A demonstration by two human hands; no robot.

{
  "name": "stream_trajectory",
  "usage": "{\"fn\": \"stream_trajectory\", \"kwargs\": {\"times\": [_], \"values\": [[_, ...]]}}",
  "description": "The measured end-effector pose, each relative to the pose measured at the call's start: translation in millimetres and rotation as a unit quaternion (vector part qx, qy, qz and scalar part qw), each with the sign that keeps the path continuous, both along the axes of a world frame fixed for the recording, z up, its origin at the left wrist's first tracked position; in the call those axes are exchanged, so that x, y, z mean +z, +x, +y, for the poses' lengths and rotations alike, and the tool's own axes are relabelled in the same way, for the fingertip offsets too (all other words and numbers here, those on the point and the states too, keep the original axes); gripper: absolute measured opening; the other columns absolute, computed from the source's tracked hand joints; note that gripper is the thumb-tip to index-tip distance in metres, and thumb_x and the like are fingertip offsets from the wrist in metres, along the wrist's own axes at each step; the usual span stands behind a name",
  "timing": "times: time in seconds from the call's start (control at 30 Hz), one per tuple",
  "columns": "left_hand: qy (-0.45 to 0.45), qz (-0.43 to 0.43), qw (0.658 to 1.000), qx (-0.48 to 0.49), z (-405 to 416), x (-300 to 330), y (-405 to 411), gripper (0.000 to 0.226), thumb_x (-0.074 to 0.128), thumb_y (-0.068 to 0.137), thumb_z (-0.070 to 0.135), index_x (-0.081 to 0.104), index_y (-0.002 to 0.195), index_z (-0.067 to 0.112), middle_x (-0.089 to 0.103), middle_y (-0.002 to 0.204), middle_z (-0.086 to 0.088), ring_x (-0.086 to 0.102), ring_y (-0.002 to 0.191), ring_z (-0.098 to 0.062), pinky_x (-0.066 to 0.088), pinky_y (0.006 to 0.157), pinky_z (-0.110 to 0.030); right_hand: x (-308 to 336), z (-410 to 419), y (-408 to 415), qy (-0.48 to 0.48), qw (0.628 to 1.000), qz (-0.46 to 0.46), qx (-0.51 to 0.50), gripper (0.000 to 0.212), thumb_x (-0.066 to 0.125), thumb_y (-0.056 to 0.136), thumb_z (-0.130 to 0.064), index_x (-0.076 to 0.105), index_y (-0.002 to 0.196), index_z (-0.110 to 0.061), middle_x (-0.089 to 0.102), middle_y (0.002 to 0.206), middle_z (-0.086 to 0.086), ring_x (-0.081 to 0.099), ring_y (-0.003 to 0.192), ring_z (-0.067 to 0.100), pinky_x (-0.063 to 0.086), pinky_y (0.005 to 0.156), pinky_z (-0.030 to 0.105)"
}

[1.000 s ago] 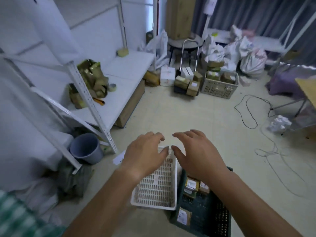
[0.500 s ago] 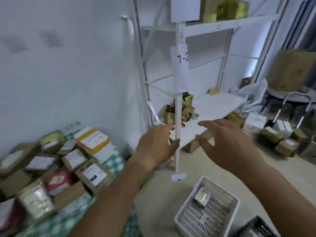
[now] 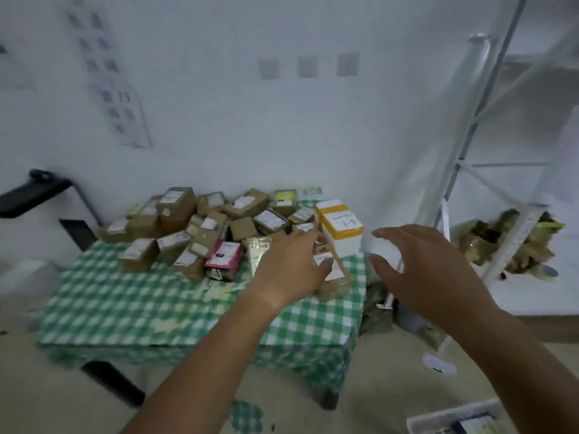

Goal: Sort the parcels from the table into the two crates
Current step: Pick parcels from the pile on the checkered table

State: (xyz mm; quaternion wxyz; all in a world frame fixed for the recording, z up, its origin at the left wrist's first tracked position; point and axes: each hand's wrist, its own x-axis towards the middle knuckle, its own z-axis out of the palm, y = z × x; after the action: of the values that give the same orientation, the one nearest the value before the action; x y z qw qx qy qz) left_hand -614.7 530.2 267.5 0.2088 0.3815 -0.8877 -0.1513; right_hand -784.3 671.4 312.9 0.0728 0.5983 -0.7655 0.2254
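Observation:
A table under a green checked cloth carries a heap of several brown cardboard parcels along its far side. Among them lie a pink and black box and a white box with an orange band. My left hand reaches over the table's right part, fingers spread above a brown parcel with a white label, holding nothing. My right hand hovers off the table's right edge, fingers loosely curved and empty. Only a corner of the white crate shows at bottom right.
A white metal shelf frame rises at the right, with crumpled brown and yellow packing waste on its lower shelf. A black chair armrest sticks out at the left. A paper slip lies on the floor.
My view has swung left from the crates and shelf to the table of parcels. Both empty hands have travelled with it, and my left hand now reaches over the parcels.

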Motion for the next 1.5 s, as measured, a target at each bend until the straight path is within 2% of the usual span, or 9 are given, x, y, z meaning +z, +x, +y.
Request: {"fn": "stream_trajectory", "kwargs": {"times": [0.13,0.27,0.47,0.7,0.87,1.13,1.37,1.5], "values": [[0.002,0.011,0.998,0.055,-27.3,-5.3,78.0,0.044,0.064,0.096,0.049,0.061,0.134,0.026,0.067,0.127,0.004,0.061,0.117,-0.018,0.053,0.090,-0.038,0.8,-44.2,62.3,0.010,0.999,0.004,0.038,0.044,0.066,0.094,-0.041,0.065,0.133,-0.021,0.069,0.130,0.008,0.057,0.124,0.031,0.046,0.104,0.043],[0.021,0.026,0.995,0.093,-63.6,-18.2,164.7,0.038,0.066,0.095,0.047,0.063,0.128,0.027,0.067,0.120,0.003,0.064,0.107,-0.019,0.054,0.084,-0.039,-5.2,-98.3,133.4,0.013,0.997,0.002,0.075,0.040,0.065,0.095,-0.041,0.066,0.131,-0.024,0.069,0.127,0.002,0.056,0.122,0.026,0.044,0.101,0.039],[0.045,0.025,0.988,0.143,-131.9,-42.1,316.3,0.041,0.065,0.097,0.048,0.063,0.131,0.026,0.067,0.120,0.005,0.063,0.109,-0.016,0.056,0.088,-0.040,-18.2,-198.0,265.8,0.045,0.990,0.008,0.132,0.042,0.060,0.097,-0.047,0.062,0.134,-0.028,0.068,0.127,-0.001,0.055,0.123,0.022,0.043,0.104,0.038],[0.078,0.030,0.975,0.206,-204.9,-66.2,443.5,0.048,0.065,0.097,0.050,0.060,0.138,0.026,0.065,0.125,0.007,0.060,0.113,-0.011,0.051,0.090,-0.030,-35.1,-287.4,376.9,0.080,0.980,-0.010,0.180,0.045,0.059,0.098,-0.048,0.060,0.138,-0.027,0.065,0.131,-0.003,0.054,0.123,0.020,0.043,0.100,0.036],[0.102,0.040,0.970,0.218,-247.1,-89.2,470.0,0.047,0.066,0.096,0.050,0.060,0.136,0.025,0.064,0.125,0.008,0.060,0.111,-0.010,0.047,0.087,-0.027,-44.7,-331.0,402.1,0.111,0.975,-0.009,0.193,0.046,0.060,0.098,-0.048,0.061,0.138,-0.025,0.065,0.134,-0.003,0.054,0.127,0.020,0.043,0.108,0.037],[0.142,0.037,0.959,0.242,-315.2,-140.1,455.1,0.049,0.068,0.095,0.045,0.060,0.137,0.021,0.063,0.132,0.002,0.061,0.116,-0.015,0.051,0.095,-0.034,-77.8,-399.8,383.2,0.127,0.975,-0.027,0.183,0.042,0.061,0.097,-0.045,0.063,0.135,-0.025,0.066,0.130,-0.002,0.053,0.121,0.020,0.043,0.101,0.036],[0.176,-0.001,0.939,0.296,-389.0,-165.6,454.2,0.049,0.068,0.094,0.046,0.059,0.137,0.024,0.061,0.136,-0.003,0.059,0.122,-0.020,0.051,0.098,-0.038,-110.6,-477.3,371.8,0.148,0.964,-0.080,0.204,0.041,0.063,0.095,-0.046,0.063,0.133,-0.028,0.067,0.131,-0.001,0.056,0.121,0.020,0.047,0.104,0.042],[0.194,-0.027,0.930,0.310,-425.5,-185.4,454.5,0.051,0.067,0.094,0.048,0.057,0.138,0.024,0.059,0.138,-0.004,0.058,0.122,-0.023,0.052,0.098,-0.040,-125.3,-510.3,378.0,0.148,0.961,-0.102,0.209,0.038,0.071,0.092,-0.039,0.068,0.127,-0.026,0.071,0.124,-0.001,0.061,0.113,0.020,0.044,0.099,0.036]]}}
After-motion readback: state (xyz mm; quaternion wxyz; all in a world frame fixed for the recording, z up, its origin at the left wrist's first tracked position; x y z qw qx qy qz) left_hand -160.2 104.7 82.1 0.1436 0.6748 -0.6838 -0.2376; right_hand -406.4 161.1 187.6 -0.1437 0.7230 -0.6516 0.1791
